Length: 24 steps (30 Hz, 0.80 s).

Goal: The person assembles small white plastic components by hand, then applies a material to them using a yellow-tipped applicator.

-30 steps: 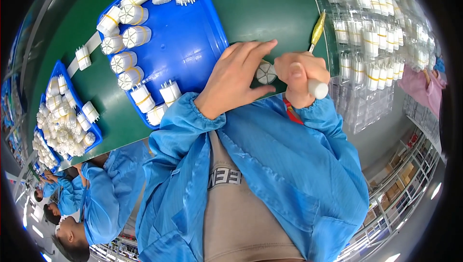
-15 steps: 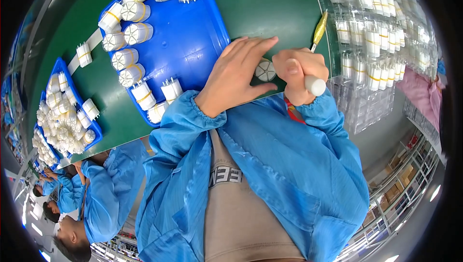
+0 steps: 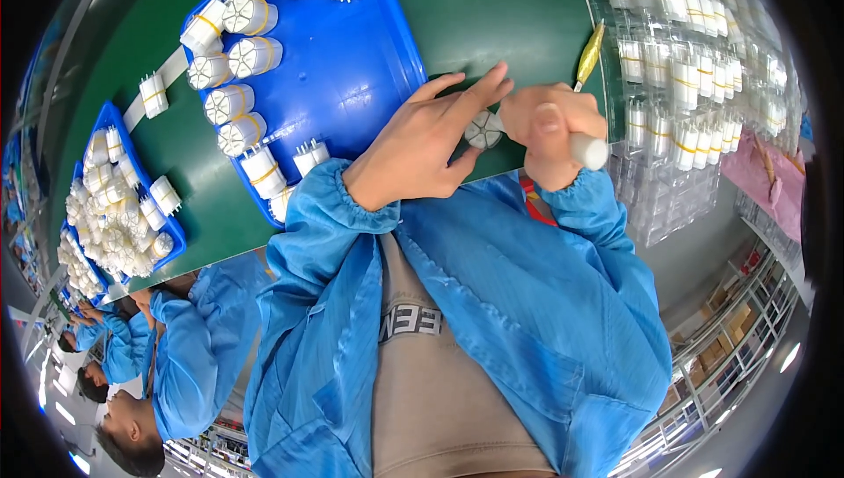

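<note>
Here, I read the frame as follows.
Left hand [image 3: 422,148]: fingers extended, steadying the small white cylindrical part [image 3: 483,129] against the green table [image 3: 492,12], apparently to stop it rolling.
Right hand [image 3: 552,131]: clenched around a white-handled tool [image 3: 587,151], gripped close for control.
Part position: upper centre of frame, between both hands, touching the left fingertips.
Blue tray [image 3: 352,65]: upper left, holding similar white cylinders, near the left hand.
Clear tray [image 3: 694,82]: upper right, filled rows.
Yellow-handled tool [image 3: 589,54]: lying beside it.

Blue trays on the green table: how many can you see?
2. The nearer blue tray lies left of the left hand; the farther blue tray sits at the table's left end. Others may be out of view.
</note>
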{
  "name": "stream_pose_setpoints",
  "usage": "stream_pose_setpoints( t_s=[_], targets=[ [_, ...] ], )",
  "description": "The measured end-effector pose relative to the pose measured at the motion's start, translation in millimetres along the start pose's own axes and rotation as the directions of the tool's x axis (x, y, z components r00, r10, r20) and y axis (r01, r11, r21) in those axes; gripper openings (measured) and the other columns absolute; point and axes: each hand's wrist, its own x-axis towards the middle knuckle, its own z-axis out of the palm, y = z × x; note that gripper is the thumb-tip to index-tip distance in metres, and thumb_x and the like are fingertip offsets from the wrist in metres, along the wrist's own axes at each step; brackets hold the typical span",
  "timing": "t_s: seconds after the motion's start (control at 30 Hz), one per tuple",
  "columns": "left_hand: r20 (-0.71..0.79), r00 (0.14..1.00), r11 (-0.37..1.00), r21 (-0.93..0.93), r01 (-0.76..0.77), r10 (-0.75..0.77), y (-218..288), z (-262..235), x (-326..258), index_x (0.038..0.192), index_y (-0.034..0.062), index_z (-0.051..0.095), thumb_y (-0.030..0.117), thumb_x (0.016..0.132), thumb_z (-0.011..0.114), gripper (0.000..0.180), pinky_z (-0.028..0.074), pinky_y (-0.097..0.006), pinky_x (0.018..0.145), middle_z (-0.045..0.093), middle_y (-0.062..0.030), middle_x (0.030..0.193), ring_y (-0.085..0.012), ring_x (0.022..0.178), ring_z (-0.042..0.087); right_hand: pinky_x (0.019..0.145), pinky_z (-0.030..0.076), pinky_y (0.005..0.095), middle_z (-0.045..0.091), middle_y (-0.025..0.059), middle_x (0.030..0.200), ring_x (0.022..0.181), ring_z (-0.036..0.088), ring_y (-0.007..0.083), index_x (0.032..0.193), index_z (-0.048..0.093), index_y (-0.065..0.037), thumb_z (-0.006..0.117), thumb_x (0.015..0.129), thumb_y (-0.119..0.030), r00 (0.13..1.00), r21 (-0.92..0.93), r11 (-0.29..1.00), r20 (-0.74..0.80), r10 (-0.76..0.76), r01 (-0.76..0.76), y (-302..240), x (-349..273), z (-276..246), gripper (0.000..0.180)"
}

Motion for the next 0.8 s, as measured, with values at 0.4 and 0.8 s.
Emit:
stream_pose_setpoints(
  t_s=[0.4, 0.8],
  targets=[
    [-0.039, 0.999, 0.999, 0.041, 0.014, -0.012, -2.0, 0.0, -4.0, 0.158, 0.0071, 0.022, 0.004, 0.076, 0.071, 0.096, 0.026, -0.047, 0.120, 0.064, -0.0094, 0.136, -0.0306, 0.117, 0.064, 0.042, 0.028, 0.0299, 0.050, 0.0089, 0.053, 0.043, 0.041, 0.0146, 0.065, 0.047, 0.005, 0.048, 0.104, -0.014, 0.997, 0.194, 0.979, 0.056, 0.052, -0.062, 1.0, 3.1, -2.7, 0.043],
    [-0.034, 0.999, 0.992, 0.128, -0.009, 0.013, 2.6, -5.0, -6.2, 0.157, 0.0041, 0.026, 0.012, 0.077, 0.075, 0.094, 0.027, -0.050, 0.120, 0.053, -0.0173, 0.145, -0.0368, 0.132, 0.052, 0.042, 0.039, 0.0339, 0.060, 0.0094, 0.060, 0.046, 0.054, 0.0180, 0.081, 0.064, 0.005, 0.063, 0.093, -0.008, 0.989, -0.085, 0.989, 0.095, -0.111, 0.119, 8.5, 7.8, 6.0, 0.017]
  ],
)
